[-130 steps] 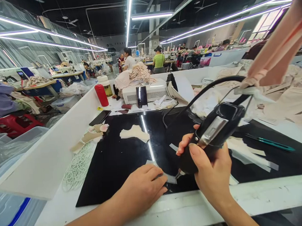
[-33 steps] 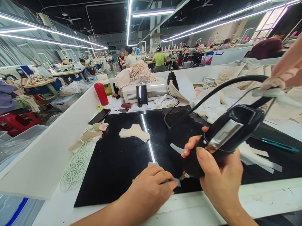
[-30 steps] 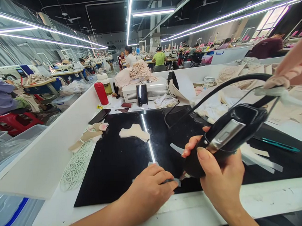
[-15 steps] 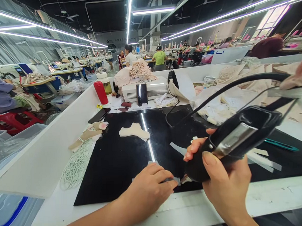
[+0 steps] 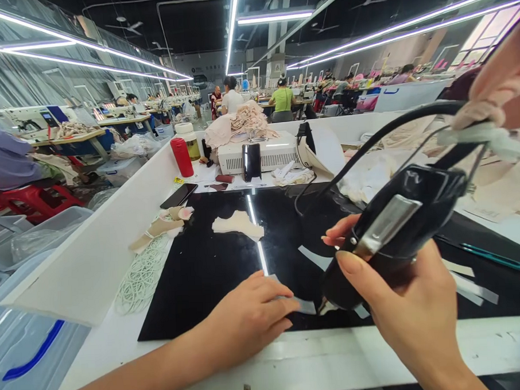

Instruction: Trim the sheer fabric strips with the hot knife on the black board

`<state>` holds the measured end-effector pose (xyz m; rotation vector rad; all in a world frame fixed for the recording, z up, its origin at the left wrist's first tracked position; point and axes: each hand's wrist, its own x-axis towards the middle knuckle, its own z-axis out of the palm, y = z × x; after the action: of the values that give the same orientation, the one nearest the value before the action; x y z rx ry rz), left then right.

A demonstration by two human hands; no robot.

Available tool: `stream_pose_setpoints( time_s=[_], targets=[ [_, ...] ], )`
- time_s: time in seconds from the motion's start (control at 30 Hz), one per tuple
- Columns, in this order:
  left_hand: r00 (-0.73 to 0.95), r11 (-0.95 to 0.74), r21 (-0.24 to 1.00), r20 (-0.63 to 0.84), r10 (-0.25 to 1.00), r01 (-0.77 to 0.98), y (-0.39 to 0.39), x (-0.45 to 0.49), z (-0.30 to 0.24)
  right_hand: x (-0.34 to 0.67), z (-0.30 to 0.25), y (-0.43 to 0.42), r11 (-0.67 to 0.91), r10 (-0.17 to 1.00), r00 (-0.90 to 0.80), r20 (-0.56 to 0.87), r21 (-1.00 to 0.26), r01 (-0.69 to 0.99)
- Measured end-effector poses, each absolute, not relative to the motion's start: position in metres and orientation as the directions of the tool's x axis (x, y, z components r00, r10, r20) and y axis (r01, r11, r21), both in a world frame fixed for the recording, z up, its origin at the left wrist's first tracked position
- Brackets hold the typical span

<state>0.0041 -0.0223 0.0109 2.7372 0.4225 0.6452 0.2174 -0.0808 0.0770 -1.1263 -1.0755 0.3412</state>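
Moved: fingers of left hand (image 5: 248,316), curled half a second ago, now stretched flat; right hand (image 5: 407,312) in much the same grip.
Left hand: open, palm down, fingertips pressing a pale strip (image 5: 305,305) onto the black mat (image 5: 203,272), probably to stop it sliding under the tip.
Right hand: closed round a black handheld tool (image 5: 391,229), thumb beside its metal plate, tilted, fine tip down on the strip just beside the left fingertips.
Strip: thin, flat, translucent grey, near the mat's front edge.
Tool: glossy shell, rounded nose, thick cord (image 5: 369,141) arching up and away from the work.
Mat: smooth, dark, mirroring a ceiling light, laid on the white table (image 5: 314,359).
Around: more cut strips (image 5: 473,286) to the right, cream fabric piece (image 5: 238,224) mid-mat, coil of white elastic (image 5: 140,275) off the mat's left edge, red bottle (image 5: 183,157) far back.
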Motion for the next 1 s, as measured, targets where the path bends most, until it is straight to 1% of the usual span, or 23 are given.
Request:
stream_pose_setpoints(
  time_s=[0.03,0.17,0.27,0.4,0.57,0.73,1.0],
  targets=[
    [0.853,-0.900,0.365,0.364,0.375,0.240,-0.021,-0.005,0.015,0.216,0.079,-0.079,0.454,0.708,0.483,0.515,-0.856,0.247],
    [0.762,-0.790,0.419,0.286,0.582,0.447,-0.021,-0.041,0.022,0.200,0.073,-0.070,0.516,0.772,0.441,0.457,-0.856,-0.016],
    [0.689,-0.710,0.453,0.247,0.681,0.539,-0.027,-0.056,0.017,0.183,0.064,-0.061,0.535,0.795,0.391,0.464,-0.840,-0.089],
    [0.651,-0.688,0.496,0.282,0.705,0.530,-0.033,-0.055,0.008,0.161,0.062,-0.051,0.563,0.789,0.375,0.488,-0.817,-0.123],
    [0.624,-0.684,0.555,0.336,0.705,0.474,-0.032,-0.050,0.003,0.138,0.063,-0.044,0.558,0.793,0.398,0.462,-0.813,-0.168],
    [0.616,-0.649,0.618,0.315,0.722,0.445,-0.033,-0.052,0.003,0.129,0.058,-0.043,0.553,0.806,0.379,0.455,-0.808,-0.203],
    [0.547,-0.545,0.736,0.285,0.787,0.401,-0.036,-0.054,0.006,0.127,0.053,-0.042,0.570,0.799,0.359,0.482,-0.797,-0.199]
  ],
)
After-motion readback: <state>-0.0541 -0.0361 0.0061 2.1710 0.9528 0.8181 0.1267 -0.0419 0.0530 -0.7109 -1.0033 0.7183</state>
